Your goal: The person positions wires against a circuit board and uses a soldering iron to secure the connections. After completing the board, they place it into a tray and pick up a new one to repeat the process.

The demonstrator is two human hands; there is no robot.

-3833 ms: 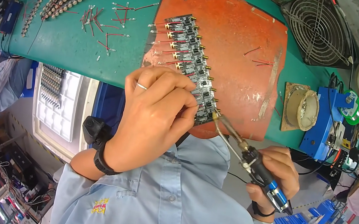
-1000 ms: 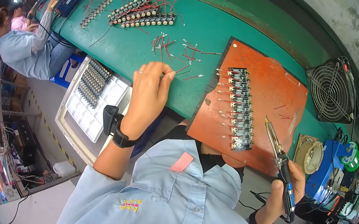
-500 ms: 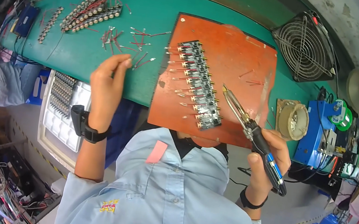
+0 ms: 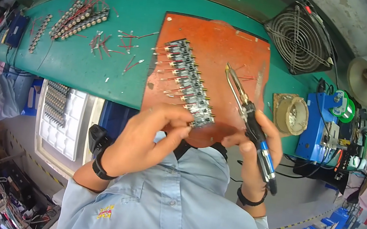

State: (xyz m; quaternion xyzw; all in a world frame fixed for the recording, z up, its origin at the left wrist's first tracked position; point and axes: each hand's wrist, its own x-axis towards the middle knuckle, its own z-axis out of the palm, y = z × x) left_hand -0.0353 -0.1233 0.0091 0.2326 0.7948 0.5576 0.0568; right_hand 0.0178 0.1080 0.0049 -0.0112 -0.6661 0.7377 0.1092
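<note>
A row of small black circuit boards (image 4: 190, 82) lies slantwise on the orange-red mat (image 4: 231, 41), with short red wires sticking out along its left side. My left hand (image 4: 150, 135) is at the near end of the row, thumb and fingers pinched together. Whatever lies between those fingertips is too small to make out. In my right hand (image 4: 258, 148) is a soldering iron (image 4: 256, 131) with a black and blue handle. Its tip points up and away over the mat, to the right of the boards and apart from them.
Loose red wires (image 4: 101, 46) and wired board strips (image 4: 82, 18) lie on the green bench top (image 4: 83, 63). A fan (image 4: 300, 37), a round tip-cleaning pot (image 4: 292, 115), a blue soldering station (image 4: 317, 133) and a green solder spool (image 4: 344, 109) stand right. A white tray (image 4: 71, 131) holds more boards, lower left.
My left hand has swung right and nearer, from beside the loose wires to the near end of the board row. The soldering iron stays in my right hand; the whole view has shifted slightly.
</note>
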